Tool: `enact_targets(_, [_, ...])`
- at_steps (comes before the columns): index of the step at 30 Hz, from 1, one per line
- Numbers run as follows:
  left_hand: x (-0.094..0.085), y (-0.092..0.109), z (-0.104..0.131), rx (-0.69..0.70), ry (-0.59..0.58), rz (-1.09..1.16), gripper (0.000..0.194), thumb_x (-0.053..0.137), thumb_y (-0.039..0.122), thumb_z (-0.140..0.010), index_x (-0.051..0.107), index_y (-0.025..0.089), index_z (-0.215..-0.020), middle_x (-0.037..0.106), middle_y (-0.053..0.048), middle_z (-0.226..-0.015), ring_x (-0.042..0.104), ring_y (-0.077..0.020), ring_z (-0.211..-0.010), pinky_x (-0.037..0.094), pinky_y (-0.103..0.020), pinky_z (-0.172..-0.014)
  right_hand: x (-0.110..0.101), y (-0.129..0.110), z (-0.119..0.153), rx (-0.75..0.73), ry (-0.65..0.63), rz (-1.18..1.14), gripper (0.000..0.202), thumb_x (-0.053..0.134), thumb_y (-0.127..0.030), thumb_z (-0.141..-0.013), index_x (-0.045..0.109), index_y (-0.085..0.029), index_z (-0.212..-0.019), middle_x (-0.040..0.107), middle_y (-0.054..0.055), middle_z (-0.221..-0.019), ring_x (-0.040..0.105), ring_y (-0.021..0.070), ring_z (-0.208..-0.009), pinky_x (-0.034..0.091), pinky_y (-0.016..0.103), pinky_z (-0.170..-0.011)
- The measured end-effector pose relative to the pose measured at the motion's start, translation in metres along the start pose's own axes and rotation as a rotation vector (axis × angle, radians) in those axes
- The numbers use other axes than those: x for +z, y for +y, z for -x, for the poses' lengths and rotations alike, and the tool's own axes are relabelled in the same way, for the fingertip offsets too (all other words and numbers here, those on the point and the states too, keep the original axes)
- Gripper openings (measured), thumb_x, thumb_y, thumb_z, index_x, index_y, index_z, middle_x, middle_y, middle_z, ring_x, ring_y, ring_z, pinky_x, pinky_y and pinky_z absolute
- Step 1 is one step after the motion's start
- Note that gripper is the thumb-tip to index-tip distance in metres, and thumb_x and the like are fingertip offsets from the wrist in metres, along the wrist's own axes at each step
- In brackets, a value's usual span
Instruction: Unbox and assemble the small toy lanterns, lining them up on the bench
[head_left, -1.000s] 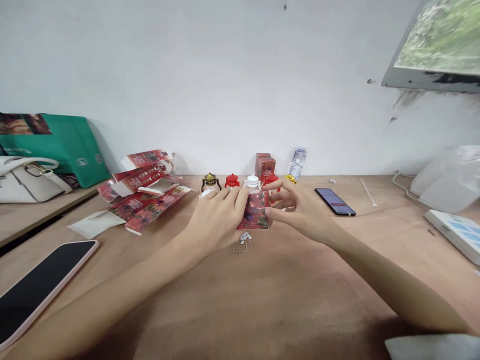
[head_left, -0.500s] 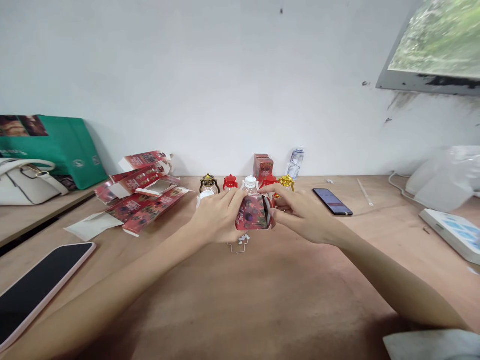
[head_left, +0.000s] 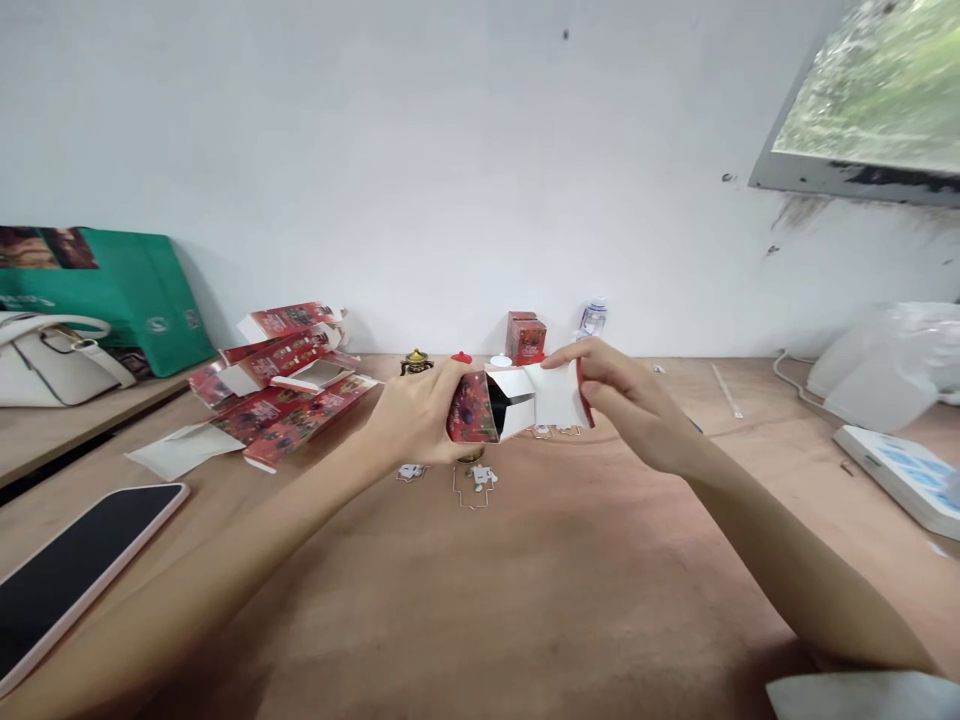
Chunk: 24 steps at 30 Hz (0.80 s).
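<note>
A red printed box (head_left: 474,408) is held up sideways over the table, its right end open with white inner flaps showing and a dark inside. My left hand (head_left: 421,412) wraps round its left part. The fingers of my right hand (head_left: 616,395) pinch the long end flap at its red edge. Behind the box, the tops of small lanterns show: a black and gold one (head_left: 415,361), a red one (head_left: 461,358) and a white one (head_left: 500,361). Bent wire pieces with white parts (head_left: 481,478) lie on the table below the box.
Flattened red boxes (head_left: 292,400) are piled at left, near a green bag (head_left: 142,300) and white handbag (head_left: 56,360). A phone (head_left: 79,570) lies front left. Two upright red boxes (head_left: 526,338) and a clear bottle (head_left: 592,318) stand by the wall. A power strip (head_left: 900,475) is at right.
The box's right end has been opened and its flap drawn out to the right. My left hand has shifted slightly left with the box, and my right hand has moved right with the flap.
</note>
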<state>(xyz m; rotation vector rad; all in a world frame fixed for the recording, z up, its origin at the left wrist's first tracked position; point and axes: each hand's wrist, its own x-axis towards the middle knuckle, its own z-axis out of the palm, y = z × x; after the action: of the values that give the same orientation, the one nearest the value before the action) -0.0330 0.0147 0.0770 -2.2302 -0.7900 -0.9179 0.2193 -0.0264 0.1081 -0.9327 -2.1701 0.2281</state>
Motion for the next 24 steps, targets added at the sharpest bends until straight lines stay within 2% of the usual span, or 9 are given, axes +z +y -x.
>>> enact_targets(2, [-0.001,0.002,-0.001,0.01,-0.032,-0.029,0.046,0.057,0.047,-0.07,0.05,0.015,-0.102,0.068,-0.007,-0.085,0.066,-0.0209,-0.067,0.039,-0.026,-0.048,0.004,-0.007,0.001,-0.108,0.025,0.166,0.042,0.038,-0.012,-0.084,0.052,-0.027,-0.12,0.059,0.008,-0.117,0.059,0.0243,-0.102,0.05,0.038,-0.075])
enact_targets(4, [-0.003,0.005,-0.003,-0.005,-0.071,-0.058,0.045,0.057,0.048,-0.071,0.051,0.015,-0.1,0.068,-0.008,-0.087,0.066,-0.0216,-0.068,0.039,-0.027,-0.048,0.009,-0.014,0.002,-0.223,0.106,0.354,0.04,0.043,-0.012,-0.082,0.054,-0.024,-0.118,0.039,0.012,-0.143,0.043,0.0309,-0.127,0.046,0.047,-0.09])
enact_targets(5, [-0.004,0.006,-0.004,-0.023,-0.095,-0.065,0.046,0.058,0.049,-0.071,0.051,0.014,-0.101,0.069,-0.008,-0.088,0.066,-0.0219,-0.069,0.038,-0.027,-0.048,0.012,-0.016,0.002,-0.272,0.151,0.437,0.039,0.045,-0.012,-0.082,0.054,-0.024,-0.118,0.033,0.012,-0.147,0.036,0.033,-0.133,0.042,0.051,-0.095])
enact_targets(7, [-0.007,0.008,-0.005,-0.07,-0.125,-0.061,0.049,0.058,0.051,-0.072,0.05,0.014,-0.104,0.069,-0.008,-0.091,0.067,-0.0225,-0.072,0.038,-0.026,-0.048,0.016,-0.019,0.004,-0.351,0.214,0.569,0.039,0.05,-0.013,-0.081,0.054,-0.025,-0.117,0.031,0.01,-0.149,0.028,0.0349,-0.138,0.035,0.057,-0.102])
enact_targets(12, [-0.012,0.01,-0.008,-0.149,-0.119,-0.041,0.053,0.057,0.053,-0.075,0.049,0.014,-0.109,0.069,-0.009,-0.094,0.068,-0.0222,-0.079,0.041,-0.026,-0.052,0.021,-0.015,0.003,-0.466,0.209,0.751,0.032,0.057,-0.021,-0.082,0.055,-0.024,-0.114,0.048,0.008,-0.139,0.029,0.0339,-0.138,0.027,0.06,-0.11])
enact_targets(16, [-0.014,0.014,-0.009,-0.183,-0.131,-0.056,0.049,0.058,0.051,-0.074,0.05,0.016,-0.107,0.069,-0.008,-0.093,0.068,-0.0222,-0.078,0.039,-0.026,-0.051,0.027,-0.007,-0.001,-0.552,0.379,0.759,0.006,0.058,-0.018,-0.084,0.058,-0.024,-0.086,0.066,0.002,-0.111,0.046,0.0272,-0.128,0.037,0.052,-0.109])
enact_targets(20, [-0.018,0.021,-0.012,-0.36,-0.183,-0.047,0.057,0.061,0.058,-0.07,0.048,0.016,-0.105,0.07,-0.007,-0.087,0.067,-0.0239,-0.075,0.038,-0.026,-0.05,0.035,-0.003,0.002,-0.708,0.514,0.758,0.029,0.055,-0.002,-0.081,0.049,-0.024,-0.063,0.069,-0.004,-0.08,0.058,0.0186,-0.115,0.04,0.044,-0.109])
enact_targets(22, [-0.019,0.024,-0.013,-0.414,-0.205,-0.058,0.055,0.062,0.057,-0.07,0.049,0.017,-0.105,0.07,-0.006,-0.086,0.067,-0.0246,-0.073,0.038,-0.027,-0.05,0.038,-0.005,0.004,-0.747,0.495,0.75,0.032,0.054,-0.003,-0.082,0.047,-0.024,-0.059,0.067,-0.004,-0.072,0.06,0.0177,-0.113,0.039,0.044,-0.111])
enact_targets(24, [-0.02,0.024,-0.013,-0.405,-0.194,-0.076,0.052,0.062,0.053,-0.071,0.05,0.017,-0.105,0.07,-0.006,-0.087,0.067,-0.025,-0.074,0.038,-0.027,-0.05,0.038,-0.007,0.004,-0.687,0.44,0.694,0.03,0.054,-0.01,-0.085,0.049,-0.025,-0.059,0.065,-0.003,-0.066,0.06,0.0207,-0.113,0.037,0.049,-0.111])
